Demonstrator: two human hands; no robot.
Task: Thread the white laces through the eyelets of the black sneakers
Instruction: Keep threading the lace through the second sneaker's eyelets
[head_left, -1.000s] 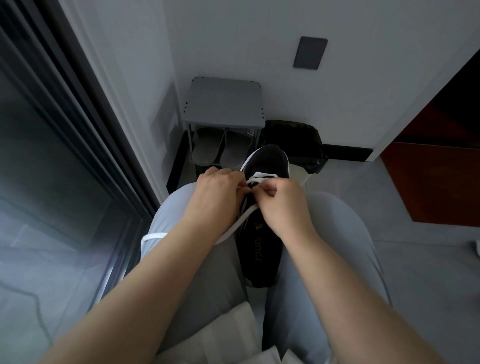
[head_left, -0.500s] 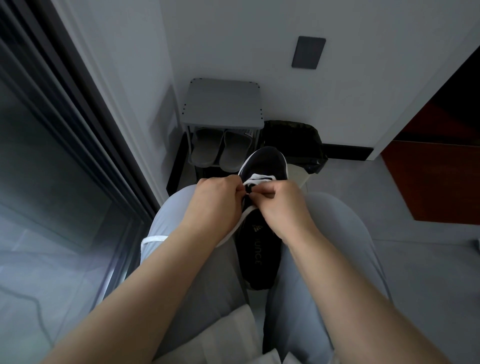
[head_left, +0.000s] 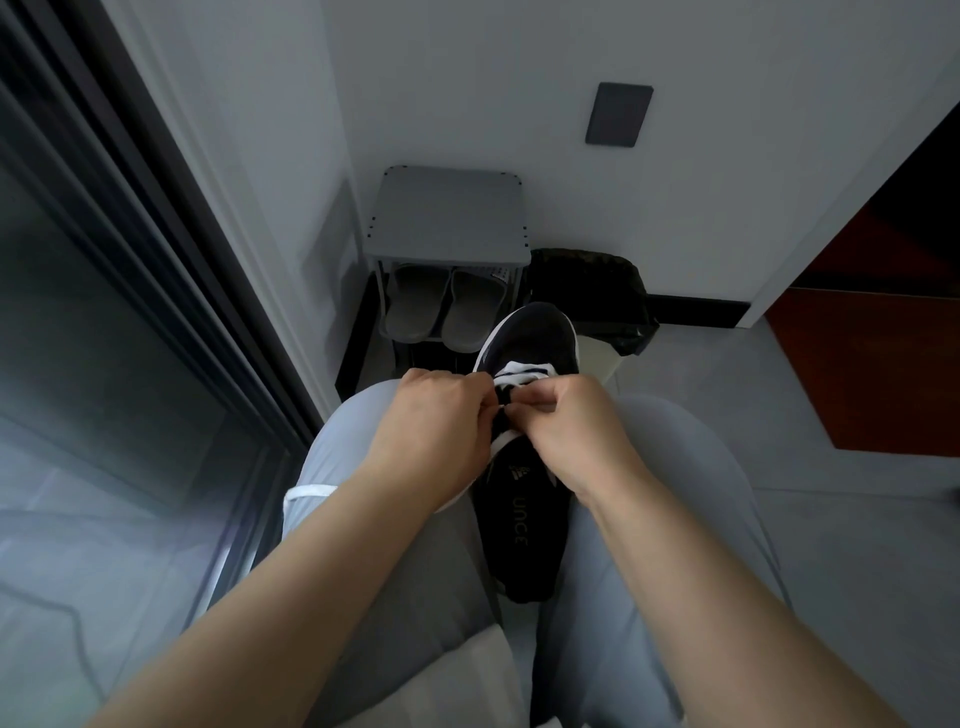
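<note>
A black sneaker (head_left: 519, 525) lies between my knees, toe pointing away, its insole showing. A white lace (head_left: 522, 370) crosses the eyelets near the toe. My left hand (head_left: 436, 431) curls its fingers at the sneaker's left eyelet row and pinches the lace. My right hand (head_left: 576, 426) pinches the lace at the right eyelet row, fingertips almost meeting the left hand's. A loose stretch of lace runs under my left hand toward my left thigh. The eyelets under my fingers are hidden.
A grey shoe rack (head_left: 449, 213) with a pair of grey slippers (head_left: 447, 309) stands against the wall ahead. A black bag (head_left: 592, 291) sits beside it. A dark glass sliding door (head_left: 104, 312) runs along the left. A reddish wooden door (head_left: 872, 364) is at right.
Both hands have stayed at the eyelets near the toe, drawing slightly closer together. The sneaker has barely shifted on my lap.
</note>
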